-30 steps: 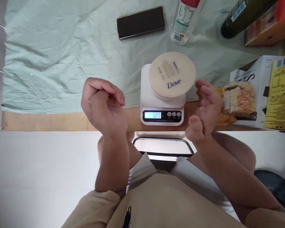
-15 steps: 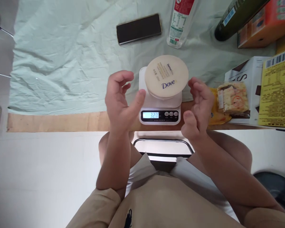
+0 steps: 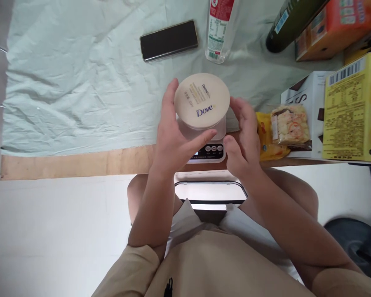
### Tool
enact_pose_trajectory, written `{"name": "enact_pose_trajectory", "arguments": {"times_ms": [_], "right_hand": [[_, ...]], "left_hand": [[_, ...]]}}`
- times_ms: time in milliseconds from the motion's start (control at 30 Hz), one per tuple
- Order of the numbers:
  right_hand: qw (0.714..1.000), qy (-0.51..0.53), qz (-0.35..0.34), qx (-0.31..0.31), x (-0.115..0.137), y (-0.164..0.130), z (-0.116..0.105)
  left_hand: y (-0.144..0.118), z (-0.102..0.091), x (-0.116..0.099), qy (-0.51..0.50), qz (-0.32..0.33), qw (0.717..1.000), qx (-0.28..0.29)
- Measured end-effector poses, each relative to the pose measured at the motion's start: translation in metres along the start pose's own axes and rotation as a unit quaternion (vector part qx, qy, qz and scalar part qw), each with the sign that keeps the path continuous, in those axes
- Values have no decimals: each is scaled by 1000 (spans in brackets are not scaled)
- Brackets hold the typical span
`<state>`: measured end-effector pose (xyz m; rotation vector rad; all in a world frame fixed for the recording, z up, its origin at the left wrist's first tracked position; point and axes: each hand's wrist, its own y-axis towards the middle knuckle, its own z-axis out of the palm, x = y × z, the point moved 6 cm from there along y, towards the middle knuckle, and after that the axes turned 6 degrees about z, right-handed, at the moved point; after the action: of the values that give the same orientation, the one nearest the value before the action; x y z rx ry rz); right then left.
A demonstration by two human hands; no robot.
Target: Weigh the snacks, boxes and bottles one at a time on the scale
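A round cream-coloured Dove jar (image 3: 200, 97) with a flat lid sits over the white kitchen scale (image 3: 219, 133). My left hand (image 3: 173, 140) curves round the jar's left side, its fingers against the edge and the thumb across the front. Close by the jar's right edge is my right hand (image 3: 244, 140), fingers bent and thumb apart; whether its fingertips touch the jar is hard to tell. Part of the scale's display is hidden behind my left hand, so its reading cannot be made out.
A black phone (image 3: 169, 40) and a clear bottle (image 3: 219, 35) lie beyond the scale. To the right are a dark green bottle (image 3: 286, 24), an orange box (image 3: 343, 31), a packaged snack (image 3: 290, 126) and a yellow box (image 3: 348, 111). The table's wooden front edge (image 3: 80, 163) is near me.
Both hands have closed in on the jar from either side. My left hand now wraps its left side and covers part of the display, which read 327 before. The view has shifted slightly.
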<state>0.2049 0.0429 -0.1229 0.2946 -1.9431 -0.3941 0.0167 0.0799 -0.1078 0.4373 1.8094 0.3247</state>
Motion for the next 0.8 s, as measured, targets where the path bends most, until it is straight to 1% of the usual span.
{"name": "enact_pose_trajectory", "arguments": {"times_ms": [100,267,400,500,600,667,733,800], "right_hand": [[1000,-2,0,4,2,2,1],[1000,-10,-12,-4,11,5,-1],[1000,-19,8,3,17,7,1],[1000,-21,9,3,20,7,1],[1000,-17,-12,-12,23,7,0],[999,-18,-26,-23,27,7,-3],[997,-28,-45,-53,33,6,-9],[991,-38,-76,-99,43,3,-17]], "left_hand": [[3,2,0,0,-3,1000,-11],[5,4,0,34,-1,999,-3],[4,4,3,72,-19,997,-13],[3,5,4,88,-15,996,-29],[2,4,2,100,7,993,-60],[3,4,1,101,24,992,-69],[6,5,1,96,36,993,-63],[14,5,-1,84,43,994,-60]]}}
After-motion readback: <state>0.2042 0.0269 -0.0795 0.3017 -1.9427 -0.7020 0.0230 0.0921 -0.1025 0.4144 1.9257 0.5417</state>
